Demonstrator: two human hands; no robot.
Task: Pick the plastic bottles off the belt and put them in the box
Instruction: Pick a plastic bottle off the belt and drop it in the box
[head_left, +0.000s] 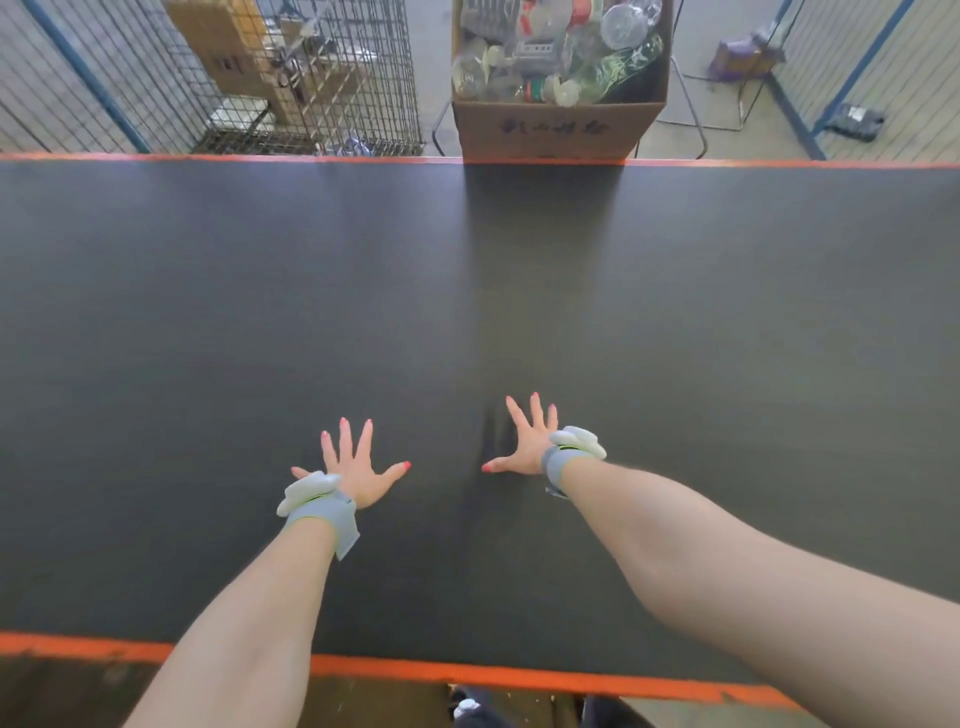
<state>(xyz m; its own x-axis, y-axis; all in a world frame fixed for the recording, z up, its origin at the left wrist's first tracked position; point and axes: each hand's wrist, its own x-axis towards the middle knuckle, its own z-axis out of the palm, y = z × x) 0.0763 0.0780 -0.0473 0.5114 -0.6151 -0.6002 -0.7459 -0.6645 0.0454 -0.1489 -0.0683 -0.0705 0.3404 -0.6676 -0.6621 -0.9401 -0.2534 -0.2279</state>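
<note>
Belt (727, 312): lying dark and bare across the view, no bottle showing on it.
Left hand (353, 475): hovering over the near belt, fingers (345, 436) spreading wide, holding nothing.
Right hand (524, 441): doing likewise, slightly farther forward.
Bottles (550, 52): lying heaped in the box (550, 132).
Box: standing beyond the belt's far edge, ahead of the right hand, which is nearer.

Beyond the far side stands a wire cage (291, 78) at the upper left, with brown cardboard (228, 47) and blurred items inside it; blue posts (85, 78) frame mesh fencing on both sides; on the grey concrete floor (727, 104) at the upper right lie a purple object (743, 60), a dark flat object (854, 122) and thin black cables (691, 98).
</note>
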